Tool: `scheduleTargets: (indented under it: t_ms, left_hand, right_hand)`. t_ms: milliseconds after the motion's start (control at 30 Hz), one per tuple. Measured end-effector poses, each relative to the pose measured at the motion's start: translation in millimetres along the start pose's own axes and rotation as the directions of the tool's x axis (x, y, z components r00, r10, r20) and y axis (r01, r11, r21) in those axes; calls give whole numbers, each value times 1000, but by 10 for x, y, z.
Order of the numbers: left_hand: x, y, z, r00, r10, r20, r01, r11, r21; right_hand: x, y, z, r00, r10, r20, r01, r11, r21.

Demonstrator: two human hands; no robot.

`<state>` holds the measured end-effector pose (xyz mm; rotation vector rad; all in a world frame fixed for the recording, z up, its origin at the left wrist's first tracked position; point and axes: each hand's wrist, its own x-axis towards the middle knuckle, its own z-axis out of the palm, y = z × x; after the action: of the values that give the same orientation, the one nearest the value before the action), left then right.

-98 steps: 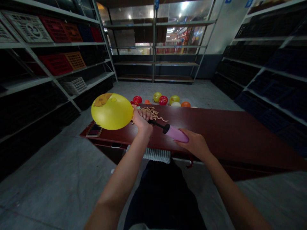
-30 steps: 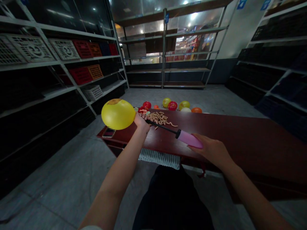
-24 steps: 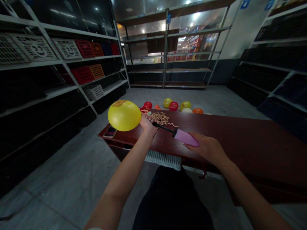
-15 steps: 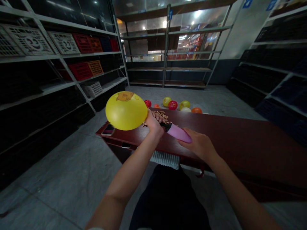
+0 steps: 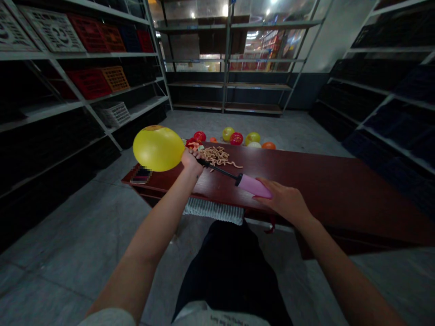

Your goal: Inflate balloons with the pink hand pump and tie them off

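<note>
A partly inflated yellow balloon with a brown printed figure sticks out to the left of my left hand. That hand is closed around the balloon's neck and the black end of a hand balloon pump; the exact joint is hidden by my fingers. My right hand is wrapped around the pump's pink barrel, with the black rod showing drawn out between both hands. Behind my left hand, a pile of tan long, thin balloons and some limp red and pale pieces lie on the dark red table.
Several round balloons, red, yellow, white and orange, are past the table's far edge. A phone-like object, pixelated, lies at the left corner. A ribbed grey cloth is at the near edge. Shelves with crates stand left.
My hands have moved apart, the left going leftward with the balloon, and the pump's rod now shows at length. The view has tipped downward slightly.
</note>
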<state>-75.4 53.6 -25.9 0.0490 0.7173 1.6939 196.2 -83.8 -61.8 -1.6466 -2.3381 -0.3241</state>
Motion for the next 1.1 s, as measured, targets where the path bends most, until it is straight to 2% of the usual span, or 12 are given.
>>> scheduleTargets:
  t_ms: [133, 300, 467, 633, 733, 933, 1100]
  left_hand:
    - [-20, 147, 36, 1000, 20, 8, -20, 1000, -9]
    - [-137, 166, 111, 989, 141, 42, -139, 989, -40]
    - [-252, 19, 165, 987, 148, 56, -146, 988, -43]
    - [-494, -234, 228, 989, 118, 85, -115, 993, -32]
    - [-587, -307, 257, 989, 114, 96, -112, 993, -31]
    - [-517, -290, 216, 991, 51, 124, -48, 999, -25]
    - [-370, -207, 160, 994, 17, 107, -14, 999, -34]
  right_hand:
    - [-41, 81, -25, 1000, -2, -14, 2, 1000, 30]
    - [44, 74, -12, 998, 32, -49, -30, 998, 51]
    - [226, -95, -57, 998, 50, -42, -48, 998, 52]
    - [415, -309, -147, 999, 21, -49, -17, 995, 96]
    - [456, -365, -167, 998, 17, -53, -11, 994, 112]
    - [365, -345, -116, 998, 6, -64, -2, 998, 67]
    - [208, -162, -23, 996, -3, -84, 7, 999, 53]
